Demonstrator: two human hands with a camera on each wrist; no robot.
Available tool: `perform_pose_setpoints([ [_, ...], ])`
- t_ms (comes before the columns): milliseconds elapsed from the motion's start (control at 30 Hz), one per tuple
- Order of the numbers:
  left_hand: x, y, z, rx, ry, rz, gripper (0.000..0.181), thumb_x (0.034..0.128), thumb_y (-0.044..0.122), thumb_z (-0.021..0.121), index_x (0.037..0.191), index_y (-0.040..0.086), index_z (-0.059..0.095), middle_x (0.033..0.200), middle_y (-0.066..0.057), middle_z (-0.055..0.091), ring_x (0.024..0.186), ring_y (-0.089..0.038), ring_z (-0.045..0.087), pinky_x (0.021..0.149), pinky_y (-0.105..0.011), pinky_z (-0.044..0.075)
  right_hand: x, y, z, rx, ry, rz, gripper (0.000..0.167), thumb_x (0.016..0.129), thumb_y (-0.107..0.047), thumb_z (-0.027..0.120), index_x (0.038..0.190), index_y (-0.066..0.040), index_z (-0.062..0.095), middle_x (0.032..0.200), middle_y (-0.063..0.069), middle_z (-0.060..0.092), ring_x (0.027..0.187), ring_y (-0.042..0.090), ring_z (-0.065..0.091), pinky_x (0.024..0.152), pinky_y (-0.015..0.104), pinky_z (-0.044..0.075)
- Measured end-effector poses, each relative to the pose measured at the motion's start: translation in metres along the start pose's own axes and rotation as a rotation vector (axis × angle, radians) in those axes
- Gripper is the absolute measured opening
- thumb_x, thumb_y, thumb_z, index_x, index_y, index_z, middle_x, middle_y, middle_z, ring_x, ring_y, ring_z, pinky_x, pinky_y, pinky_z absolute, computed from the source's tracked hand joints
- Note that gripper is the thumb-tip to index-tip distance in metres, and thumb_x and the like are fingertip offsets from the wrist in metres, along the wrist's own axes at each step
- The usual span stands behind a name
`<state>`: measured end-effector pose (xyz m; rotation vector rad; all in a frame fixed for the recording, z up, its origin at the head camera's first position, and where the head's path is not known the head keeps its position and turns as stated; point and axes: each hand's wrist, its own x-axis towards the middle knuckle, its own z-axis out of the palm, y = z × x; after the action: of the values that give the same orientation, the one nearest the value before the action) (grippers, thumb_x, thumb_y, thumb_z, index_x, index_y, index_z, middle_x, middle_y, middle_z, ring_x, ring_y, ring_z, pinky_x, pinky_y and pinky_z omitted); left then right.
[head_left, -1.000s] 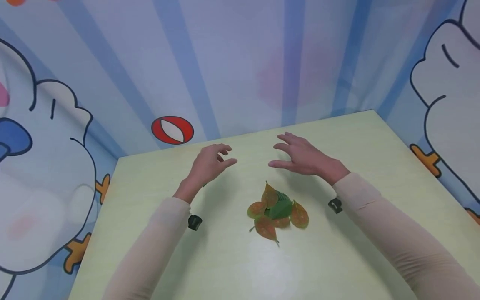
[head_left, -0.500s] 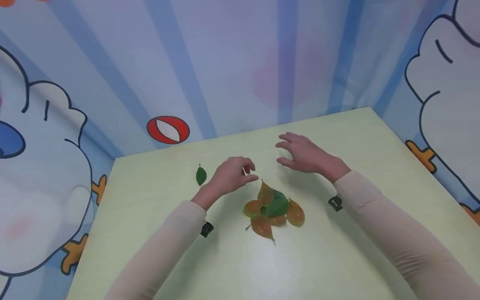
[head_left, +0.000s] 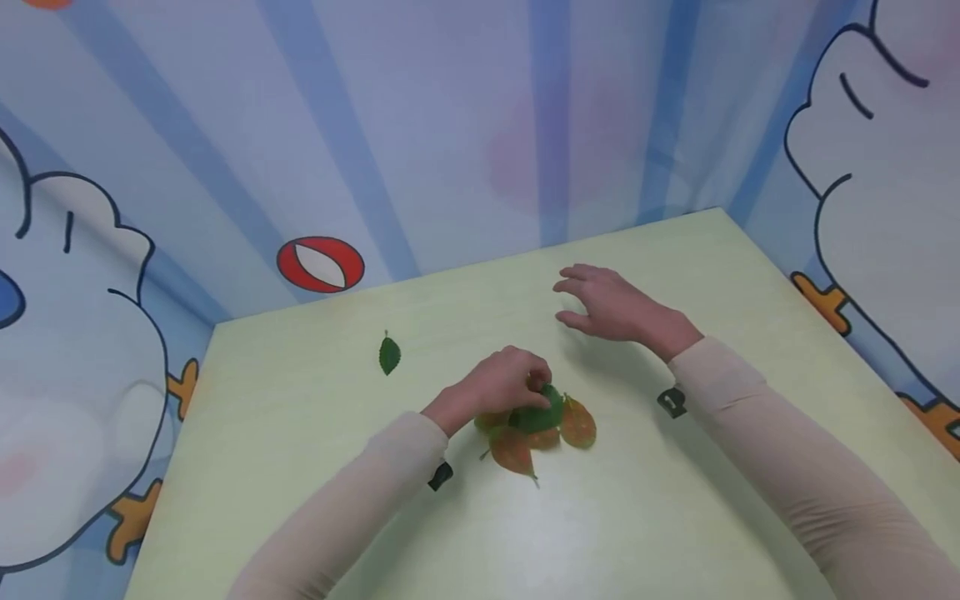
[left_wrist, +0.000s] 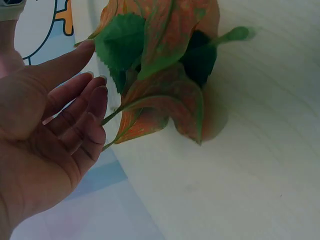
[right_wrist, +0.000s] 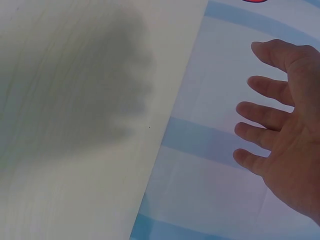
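Note:
My left hand (head_left: 504,383) reaches over a small pile of leaves, hiding its far side. In the left wrist view, the thumb of that hand (left_wrist: 45,115) is close to a serrated green leaf (left_wrist: 120,44), with a gap between thumb and fingers. Whether the fingertips touch the leaves is unclear. Orange-red leaves (head_left: 512,450) with green edges make up much of the pile. A separate green leaf (head_left: 389,354) lies toward the back left. Beyond the pile to the right, my right hand (head_left: 611,304) hovers above the table, fingers spread and holding nothing.
The pale yellow-green table (head_left: 637,517) backs onto a striped blue wall (head_left: 450,150) with printed cartoon figures. A red and white ball (head_left: 321,264) is printed low on that wall. Small black devices (head_left: 671,402) sit at both wrists.
My left hand has moved right and toward me, from the back left to over the pile. The single green leaf it left behind came into sight. My right hand stays almost still.

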<state>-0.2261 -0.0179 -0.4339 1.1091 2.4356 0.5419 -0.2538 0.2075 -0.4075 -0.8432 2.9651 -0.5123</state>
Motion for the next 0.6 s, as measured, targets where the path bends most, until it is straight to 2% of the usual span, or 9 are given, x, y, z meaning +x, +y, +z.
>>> perform_pose_setpoints([
  [333,0.009,-0.005,0.014,0.014,-0.063,-0.032,0.022,0.0859,0.019,0.081,0.104,0.009,0.075,0.091,0.003,0.069,0.081,-0.010,0.060,0.071,-0.022,0.050,0.001,0.001,0.007,0.029,0.003,-0.013,0.047,0.098,-0.024,0.065,0.133,0.006,0.058,0.143,0.028,0.049,0.135,0.043,0.042,0.110,0.055,0.033],
  [467,0.009,-0.005,0.012,0.036,-0.074,-0.008,0.015,0.0883,0.014,0.077,0.103,0.012,0.076,0.090,0.006,0.068,0.082,-0.010,0.059,0.074,-0.023,0.049,0.002,0.002,0.009,0.027,0.006,-0.011,0.047,0.097,-0.024,0.065,0.133,0.006,0.058,0.142,0.028,0.050,0.134,0.043,0.044,0.109,0.055,0.034],
  [600,0.006,0.000,0.003,-0.002,-0.091,0.030,0.011,0.0894,0.011,0.072,0.100,0.012,0.076,0.088,0.009,0.068,0.082,-0.011,0.058,0.073,-0.025,0.048,0.002,0.003,0.014,0.050,-0.001,-0.008,0.046,0.097,-0.024,0.065,0.132,0.005,0.059,0.140,0.027,0.052,0.133,0.042,0.045,0.109,0.054,0.035],
])
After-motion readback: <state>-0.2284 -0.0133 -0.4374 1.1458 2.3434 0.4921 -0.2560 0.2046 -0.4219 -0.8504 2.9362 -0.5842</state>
